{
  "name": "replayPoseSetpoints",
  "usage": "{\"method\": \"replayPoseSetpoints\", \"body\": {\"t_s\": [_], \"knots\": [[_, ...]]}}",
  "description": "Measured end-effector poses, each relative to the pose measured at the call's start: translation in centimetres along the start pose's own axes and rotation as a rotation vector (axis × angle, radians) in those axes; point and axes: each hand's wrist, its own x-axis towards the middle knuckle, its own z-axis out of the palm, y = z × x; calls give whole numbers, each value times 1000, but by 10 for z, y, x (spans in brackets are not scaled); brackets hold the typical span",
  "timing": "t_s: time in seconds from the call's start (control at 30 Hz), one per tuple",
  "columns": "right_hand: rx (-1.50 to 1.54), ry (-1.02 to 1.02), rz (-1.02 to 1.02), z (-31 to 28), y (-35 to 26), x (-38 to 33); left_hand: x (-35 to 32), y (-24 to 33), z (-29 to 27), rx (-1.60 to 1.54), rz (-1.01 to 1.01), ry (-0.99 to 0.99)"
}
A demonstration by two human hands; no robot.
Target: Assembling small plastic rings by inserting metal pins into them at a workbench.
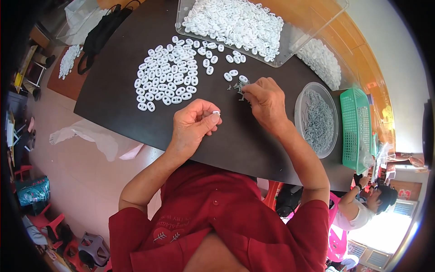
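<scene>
My left hand (pixel 194 124) pinches a small white plastic oval piece (pixel 216 112) between thumb and fingers above the dark table (pixel 113 86). My right hand (pixel 266 100) reaches into a small heap of grey metal clips (pixel 240 86) on the table, its fingertips closed on some of them. A flat spread of the same white oval pieces (pixel 167 75) lies beyond my left hand, with a few loose ones (pixel 231 75) near my right hand.
A clear tray (pixel 290 45) of white pieces stands at the far edge, with another heap of white pieces (pixel 321 59) to its right. A round clear bowl (pixel 300 106) holds grey clips. A green basket (pixel 355 127) sits at the right. Another person (pixel 362 208) sits at lower right.
</scene>
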Motion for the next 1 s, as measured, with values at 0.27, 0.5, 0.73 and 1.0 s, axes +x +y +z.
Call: {"method": "replayPoseSetpoints", "body": {"t_s": [0.27,0.5,0.73,1.0], "knots": [[11,-48,-57,5,-3,-10,0,0,0,12,12,-17],[-161,-52,-294,3,-11,-3,-1,0,-1,4,7,-6],[13,36,-229,2,-19,-13,-2,1,1,-16,10,9],[634,-143,263,-15,-53,-14,0,5,2,-81,-12,22]]}}
